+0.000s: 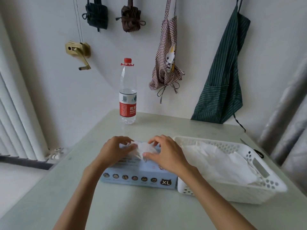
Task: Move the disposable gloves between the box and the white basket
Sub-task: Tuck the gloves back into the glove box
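**Both hands work a glove at the mouth of the box**

A person's left hand (pixel 116 149) and right hand (pixel 166 155) meet over the top of a pale blue box (pixel 139 176) marked XL, which lies near the middle of the worktop (pixel 149 209). Between them is a crumpled, see-through disposable glove (pixel 142 149), bunched at the box's top opening. The left hand's fingers curl round one side of it; the right hand's thumb and fingertips pinch the other side. Whether the glove is coming out or being pushed in cannot be told from this view.

Just to the right of the box, close enough to touch it, stands a white basket (pixel 272 185) with a perforated wall, holding a loose heap of more gloves (pixel 221 163). The pairing looks deliberate: it keeps each transfer short.

Toward the far edge of the worktop stands a water bottle (pixel 127 97) with a red cap. Aprons hang on the wall behind, one checked (pixel 166 60), one green striped (pixel 222 83).
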Demonstrator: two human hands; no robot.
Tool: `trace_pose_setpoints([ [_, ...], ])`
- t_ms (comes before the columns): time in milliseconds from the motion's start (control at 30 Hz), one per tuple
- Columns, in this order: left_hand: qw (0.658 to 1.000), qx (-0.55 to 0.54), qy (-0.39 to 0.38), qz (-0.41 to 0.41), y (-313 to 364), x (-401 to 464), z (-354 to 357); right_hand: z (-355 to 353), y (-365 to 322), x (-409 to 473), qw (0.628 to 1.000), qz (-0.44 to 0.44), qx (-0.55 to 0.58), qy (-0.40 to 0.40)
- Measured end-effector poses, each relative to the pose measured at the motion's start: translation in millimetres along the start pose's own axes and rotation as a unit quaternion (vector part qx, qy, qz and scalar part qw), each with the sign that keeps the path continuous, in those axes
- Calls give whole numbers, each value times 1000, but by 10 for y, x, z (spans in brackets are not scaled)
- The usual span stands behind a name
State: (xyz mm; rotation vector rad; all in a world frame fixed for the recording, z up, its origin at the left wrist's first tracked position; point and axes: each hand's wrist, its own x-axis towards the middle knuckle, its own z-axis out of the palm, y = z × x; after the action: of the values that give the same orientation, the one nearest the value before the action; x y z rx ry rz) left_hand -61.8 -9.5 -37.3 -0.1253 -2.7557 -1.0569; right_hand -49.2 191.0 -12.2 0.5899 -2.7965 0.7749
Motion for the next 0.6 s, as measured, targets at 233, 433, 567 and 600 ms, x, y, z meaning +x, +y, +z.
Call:
trace_pose_setpoints([
  [233, 985, -144, 64, 72, 157, 99, -77, 35, 57, 47, 990, 40, 104, 91],
  [433, 991, -79, -74, 78, 269, 56, -184, -142, 186, -3, 983, 73, 159, 62],
  [567, 995, -51, -38, 78, 242, 42, -205, -193, 229, -41, 983, 80, 148, 76],
  [600, 994, -61, -34, 80, 235, 45, -197, -191, 225, -50, 982, 76, 145, 92],
])
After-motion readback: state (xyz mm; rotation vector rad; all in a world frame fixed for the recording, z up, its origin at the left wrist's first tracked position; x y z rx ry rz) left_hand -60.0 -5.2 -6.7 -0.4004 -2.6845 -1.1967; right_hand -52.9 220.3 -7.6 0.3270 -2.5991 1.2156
